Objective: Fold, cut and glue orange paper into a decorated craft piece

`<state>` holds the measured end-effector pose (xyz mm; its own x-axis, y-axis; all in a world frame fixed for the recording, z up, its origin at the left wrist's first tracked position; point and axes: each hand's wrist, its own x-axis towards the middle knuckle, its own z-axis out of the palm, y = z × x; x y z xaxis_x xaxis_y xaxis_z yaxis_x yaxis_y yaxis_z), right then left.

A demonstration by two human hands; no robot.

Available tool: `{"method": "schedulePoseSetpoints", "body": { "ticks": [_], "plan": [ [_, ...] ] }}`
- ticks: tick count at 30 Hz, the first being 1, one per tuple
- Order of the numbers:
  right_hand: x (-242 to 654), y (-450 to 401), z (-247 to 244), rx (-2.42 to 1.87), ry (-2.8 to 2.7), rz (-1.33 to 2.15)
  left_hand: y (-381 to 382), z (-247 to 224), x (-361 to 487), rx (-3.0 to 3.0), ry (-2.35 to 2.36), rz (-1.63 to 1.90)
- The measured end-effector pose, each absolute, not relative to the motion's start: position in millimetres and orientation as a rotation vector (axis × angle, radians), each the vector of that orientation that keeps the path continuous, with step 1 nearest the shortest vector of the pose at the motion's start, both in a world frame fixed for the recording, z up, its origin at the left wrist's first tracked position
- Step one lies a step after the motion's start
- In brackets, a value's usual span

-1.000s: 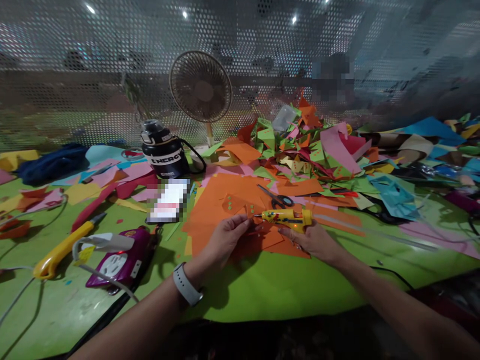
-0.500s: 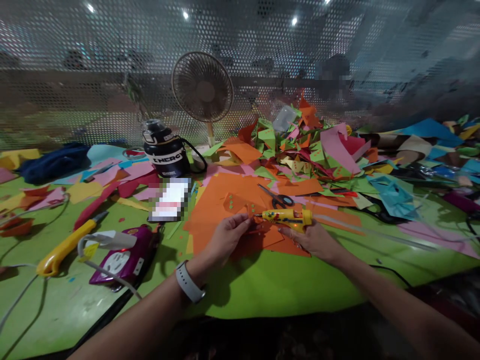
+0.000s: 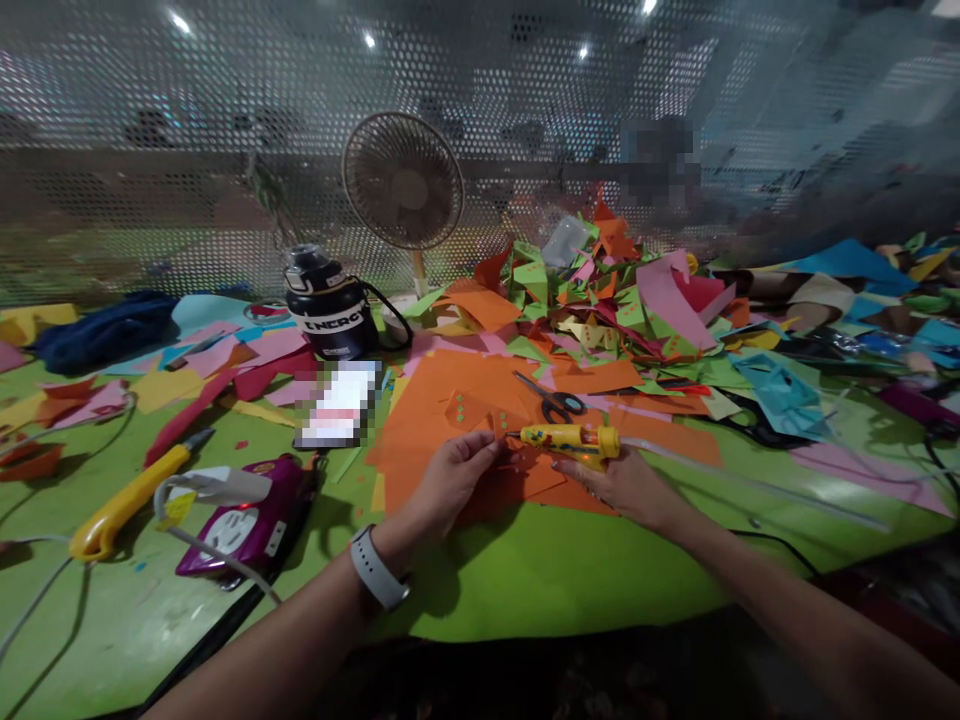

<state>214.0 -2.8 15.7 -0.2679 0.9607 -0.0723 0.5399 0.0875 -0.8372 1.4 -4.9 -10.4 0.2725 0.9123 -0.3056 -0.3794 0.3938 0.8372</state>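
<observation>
A yellow glue gun [image 3: 564,438] is in my right hand [image 3: 611,480], its nozzle pointing left and a small orange light lit on it. From its back end a long clear glue stick [image 3: 757,485] sticks out to the right. Thumb and fingers of my left hand [image 3: 469,465] are pinched at the nozzle tip, on what looks like a small orange paper piece [image 3: 491,424]; the fingers partly hide it. Beneath both hands lie orange paper sheets [image 3: 427,400], some with green dots. Scissors [image 3: 555,402] rest on the sheets just beyond the gun.
A heap of paper scraps [image 3: 600,300] spreads across the back. To the left are a phone [image 3: 343,405], a dark bottle [image 3: 330,310], a purple power strip [image 3: 251,530] with a white plug, and a yellow-handled tool [image 3: 131,500] with a cord. A fan [image 3: 405,185] stands behind.
The far end of the glue stick has dipped slightly and shifted right. Both hands keep nearly the same place and hold; the whole view has shifted a little.
</observation>
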Motion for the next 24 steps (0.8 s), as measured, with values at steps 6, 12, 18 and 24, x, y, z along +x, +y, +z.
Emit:
{"method": "schedulePoseSetpoints", "body": {
  "ticks": [6,12,18,24],
  "plan": [
    [215,-7,25,-1.465,-2.000,0.974,-4,-15,1,0.767,0.908,0.990],
    [231,-10,20,-1.322,-2.413,0.224,-4,-19,1,0.720,0.895,1.003],
    [264,-11,12,-1.210,-2.300,-0.148,-5,-15,0,0.650,0.941,1.045],
    [311,1,9,-1.510,-2.221,-0.029,-3,-10,0,0.619,0.978,1.061]
  ]
}}
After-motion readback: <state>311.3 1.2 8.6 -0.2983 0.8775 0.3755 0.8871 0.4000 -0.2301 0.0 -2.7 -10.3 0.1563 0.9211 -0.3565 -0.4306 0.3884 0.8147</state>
